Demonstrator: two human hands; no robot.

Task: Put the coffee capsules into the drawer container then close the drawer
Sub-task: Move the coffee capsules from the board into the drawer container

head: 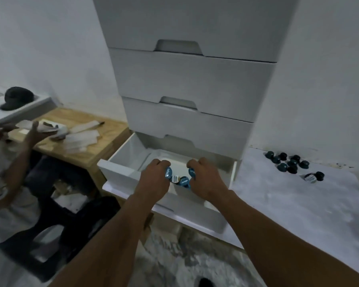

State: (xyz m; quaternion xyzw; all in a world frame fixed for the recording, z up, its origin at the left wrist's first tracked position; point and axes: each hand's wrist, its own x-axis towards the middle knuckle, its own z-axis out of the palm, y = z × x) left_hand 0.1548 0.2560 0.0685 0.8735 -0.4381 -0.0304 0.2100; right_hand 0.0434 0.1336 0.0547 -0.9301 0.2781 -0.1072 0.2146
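Note:
The bottom drawer (pixel 120 160) of a white drawer tower stands pulled out. Both of my hands are over its open box. My left hand (pixel 153 179) is closed around a blue-lidded coffee capsule (pixel 167 173). My right hand (pixel 205 179) grips another blue-lidded capsule (pixel 192 173). Between the hands, a few capsules (pixel 182 181) lie inside the drawer. Several dark capsules (pixel 290 162) sit on the white surface to the right, two of them (pixel 314 176) a little apart.
The three upper drawers (pixel 191 79) are closed. On the left, another person's hand (pixel 37 133) holds papers over a wooden table (pixel 87 150). A black cap (pixel 17 97) rests on a white ledge. A black stool (pixel 56 220) stands below.

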